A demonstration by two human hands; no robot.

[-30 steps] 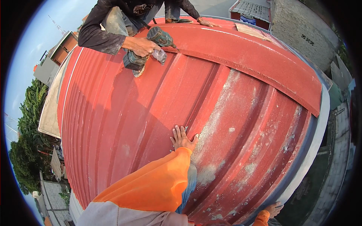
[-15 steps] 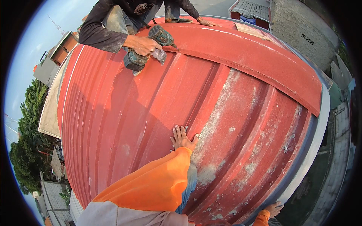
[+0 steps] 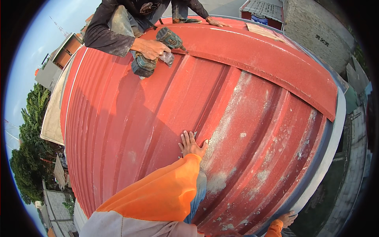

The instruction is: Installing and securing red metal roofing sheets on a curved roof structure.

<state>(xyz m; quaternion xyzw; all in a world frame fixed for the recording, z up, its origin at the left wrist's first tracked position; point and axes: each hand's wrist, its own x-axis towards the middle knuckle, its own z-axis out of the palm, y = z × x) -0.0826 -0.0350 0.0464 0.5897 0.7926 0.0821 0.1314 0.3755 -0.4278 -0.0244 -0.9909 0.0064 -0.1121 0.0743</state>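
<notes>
Our left hand [image 3: 192, 148] is splayed, empty, on roofing [image 3: 177, 102]. Right hand [image 3: 286, 219], toward 4 o'clock, at edge [image 3: 319, 179]; closure we cannot tell.

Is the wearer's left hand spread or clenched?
Spread: the left hand lies palm-down on the red corrugated metal roof, fingers extended, thumb apart.

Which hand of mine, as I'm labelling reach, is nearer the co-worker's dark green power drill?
Left. Your left hand rests on the ribbed red roof sheet, below the drill in the picture; your right hand is farther, at the roof's pale grey edge, lower right.
</notes>
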